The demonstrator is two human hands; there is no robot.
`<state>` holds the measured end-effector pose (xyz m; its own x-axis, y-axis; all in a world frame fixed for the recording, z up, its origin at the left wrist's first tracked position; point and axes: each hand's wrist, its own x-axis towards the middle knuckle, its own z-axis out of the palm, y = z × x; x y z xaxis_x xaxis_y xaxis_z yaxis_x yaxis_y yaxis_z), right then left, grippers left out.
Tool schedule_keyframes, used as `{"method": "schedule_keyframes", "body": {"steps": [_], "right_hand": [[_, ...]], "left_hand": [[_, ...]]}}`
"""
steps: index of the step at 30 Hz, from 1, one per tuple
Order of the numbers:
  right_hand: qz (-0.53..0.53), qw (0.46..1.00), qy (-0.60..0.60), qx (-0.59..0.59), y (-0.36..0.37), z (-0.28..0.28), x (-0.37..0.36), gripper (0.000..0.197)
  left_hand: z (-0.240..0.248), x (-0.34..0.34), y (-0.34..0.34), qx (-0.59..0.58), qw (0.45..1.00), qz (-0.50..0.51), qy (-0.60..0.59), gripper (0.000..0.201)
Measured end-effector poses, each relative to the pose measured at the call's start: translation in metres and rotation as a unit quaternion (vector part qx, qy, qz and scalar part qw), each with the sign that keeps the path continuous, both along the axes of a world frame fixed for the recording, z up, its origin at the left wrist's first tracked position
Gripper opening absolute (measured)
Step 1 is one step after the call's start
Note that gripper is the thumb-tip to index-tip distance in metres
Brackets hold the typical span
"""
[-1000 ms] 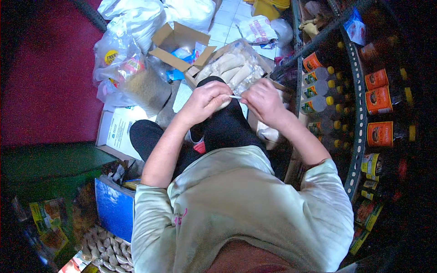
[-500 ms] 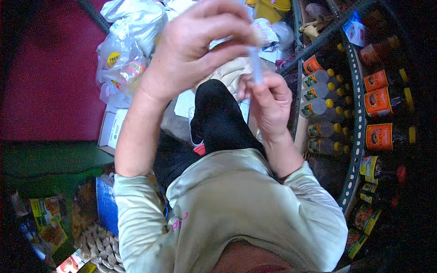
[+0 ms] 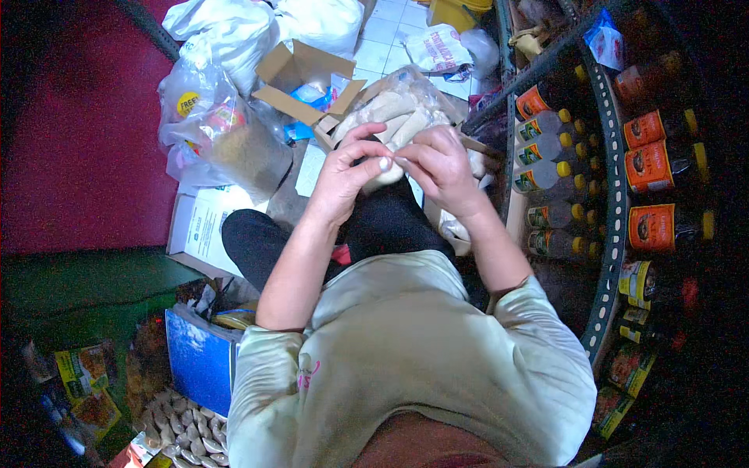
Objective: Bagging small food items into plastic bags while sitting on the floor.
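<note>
Over my thigh, a small pale filled bag [image 3: 383, 179] hangs below my pinched fingertips; its top is hidden between them. My left hand [image 3: 347, 175] pinches at the bag's top with thumb and forefinger, the other fingers partly raised. From the other side my right hand [image 3: 443, 170] is closed in a pinch at the same spot, fingertips nearly meeting the left ones. Just beyond the hands lies a large clear plastic bag [image 3: 417, 90] with several similar long, pale filled bags [image 3: 388, 109] in it.
An open cardboard box [image 3: 300, 72] with blue packets stands ahead, near white plastic sacks [image 3: 320, 23]. A clear bag of brownish contents [image 3: 248, 160] sits left. Shelves [image 3: 611, 195] with several bottles [image 3: 650, 171] run along the right. A blue box [image 3: 199, 355] stands at lower left.
My left hand has come down from high up, and both hands have closed together over the thigh. The thin clear strip stretched between them no longer shows; the pale filled bag now does.
</note>
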<state>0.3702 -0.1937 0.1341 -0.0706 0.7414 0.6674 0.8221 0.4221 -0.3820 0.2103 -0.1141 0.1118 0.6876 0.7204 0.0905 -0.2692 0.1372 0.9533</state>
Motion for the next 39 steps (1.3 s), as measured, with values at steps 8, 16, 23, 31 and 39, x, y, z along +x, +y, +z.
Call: {"method": "schedule_keyframes", "body": {"steps": [8, 16, 23, 31, 39], "right_hand": [[-0.025, 0.832, 0.52, -0.192, 0.004, -0.055, -0.029, 0.009], [-0.1, 0.968, 0.228, -0.043, 0.01, -0.048, -0.046, 0.013], [-0.169, 0.982, 0.084, -0.004, 0.018, -0.049, -0.048, 0.012], [-0.168, 0.984, 0.057, -0.009, 0.022, -0.047, -0.03, 0.011], [-0.11, 0.973, 0.2, -0.041, 0.02, -0.052, -0.022, 0.012]], "left_hand": [[-0.03, 0.004, -0.01, 0.412, 0.846, 0.235, 0.245, 0.012], [-0.032, 0.033, -0.03, -0.179, 0.96, 0.196, -0.092, 0.029], [-0.053, 0.038, -0.027, -0.183, 0.957, 0.193, -0.116, 0.029], [-0.04, 0.022, -0.007, 0.159, 0.953, 0.238, 0.103, 0.013], [-0.035, 0.03, 0.001, -0.17, 0.976, 0.111, -0.076, 0.009]]}}
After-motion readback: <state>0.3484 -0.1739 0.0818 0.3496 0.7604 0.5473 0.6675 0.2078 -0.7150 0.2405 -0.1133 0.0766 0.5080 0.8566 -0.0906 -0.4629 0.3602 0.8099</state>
